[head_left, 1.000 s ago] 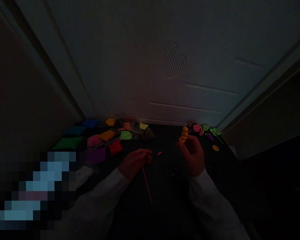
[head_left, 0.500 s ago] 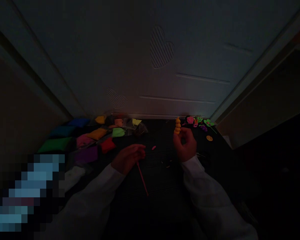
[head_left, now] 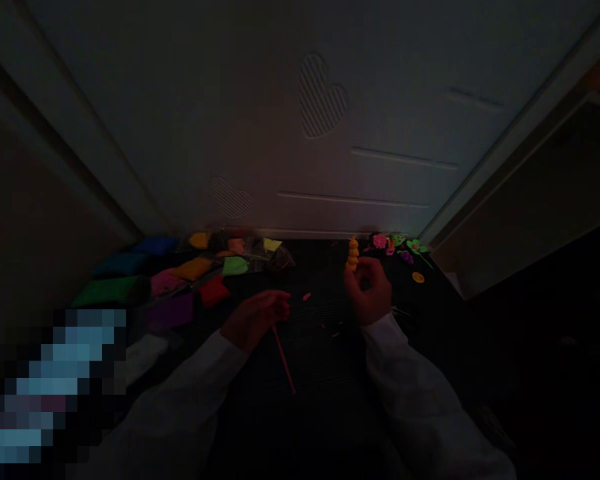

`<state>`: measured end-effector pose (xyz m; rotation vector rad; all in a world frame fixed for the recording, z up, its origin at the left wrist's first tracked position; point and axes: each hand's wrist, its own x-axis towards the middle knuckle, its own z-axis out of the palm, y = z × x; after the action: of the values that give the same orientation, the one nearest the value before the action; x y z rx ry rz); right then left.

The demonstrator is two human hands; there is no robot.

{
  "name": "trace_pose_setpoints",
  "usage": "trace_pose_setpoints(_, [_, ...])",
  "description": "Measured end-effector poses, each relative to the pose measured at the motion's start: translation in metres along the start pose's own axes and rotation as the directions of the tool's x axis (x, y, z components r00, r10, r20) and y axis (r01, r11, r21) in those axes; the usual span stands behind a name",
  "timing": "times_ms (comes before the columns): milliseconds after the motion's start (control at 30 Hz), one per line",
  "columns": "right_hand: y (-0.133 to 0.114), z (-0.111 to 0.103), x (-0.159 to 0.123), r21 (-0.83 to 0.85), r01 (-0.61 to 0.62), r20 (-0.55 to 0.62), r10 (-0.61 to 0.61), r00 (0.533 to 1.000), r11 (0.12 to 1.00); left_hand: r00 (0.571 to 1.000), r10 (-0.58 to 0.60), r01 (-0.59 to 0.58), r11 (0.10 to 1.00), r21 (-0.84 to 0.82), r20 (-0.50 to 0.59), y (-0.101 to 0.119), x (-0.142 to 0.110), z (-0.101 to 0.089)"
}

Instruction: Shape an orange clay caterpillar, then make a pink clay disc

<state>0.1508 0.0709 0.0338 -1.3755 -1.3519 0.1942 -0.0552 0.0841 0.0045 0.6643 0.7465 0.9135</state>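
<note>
The scene is very dim. My right hand (head_left: 369, 290) pinches a yellow-orange figure (head_left: 353, 253) of stacked rounded lumps, holding it upright by its lower end. My left hand (head_left: 257, 317) has its fingers curled together, to the left of the right hand. A thin pink stick (head_left: 284, 360) runs from under the left hand down toward me; its upper end is hidden by the fingers, which appear closed on it. Between the hands lies a small pink piece (head_left: 307, 297) on the dark surface, with tiny scraps (head_left: 336, 335) nearer me.
Bags of coloured clay lie at the left, among them green (head_left: 105, 291), purple (head_left: 170, 310), red (head_left: 214, 291) and white (head_left: 143, 357). Small finished shapes, including a pink flower (head_left: 379, 241) and a green flower (head_left: 417, 247), sit back right near a yellow disc (head_left: 418, 277). A pale panel (head_left: 260, 133) rises behind.
Almost nothing differs. The view has shifted very slightly, and the yellow-orange figure in my right hand stands a touch further left. Both hands keep their grip.
</note>
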Motion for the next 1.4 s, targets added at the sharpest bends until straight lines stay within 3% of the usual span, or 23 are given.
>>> trace_pose_setpoints(1167, [0.004,0.000,0.001,0.013,-0.028,-0.033,0.029,0.999,1.000,1.000,0.000,0.000,1.000,0.025,-0.003,-0.004,0.004,-0.006])
trace_pose_setpoints(1233, [0.002,0.000,0.000,0.009,-0.016,0.000,0.016,1.000,1.000,1.000,0.000,0.000,1.000,0.026,-0.008,-0.004,0.004,-0.006])
trace_pose_setpoints(1300, [-0.003,0.001,-0.005,-0.006,0.039,0.111,-0.038,0.993,0.999,1.000,0.005,-0.005,1.000,0.020,-0.001,-0.004,0.004,-0.007])
trace_pose_setpoints(1400, [-0.017,0.003,-0.017,-0.017,0.173,0.349,-0.156,0.924,0.985,1.000,0.007,-0.007,1.000,0.013,0.005,-0.005,0.005,-0.008])
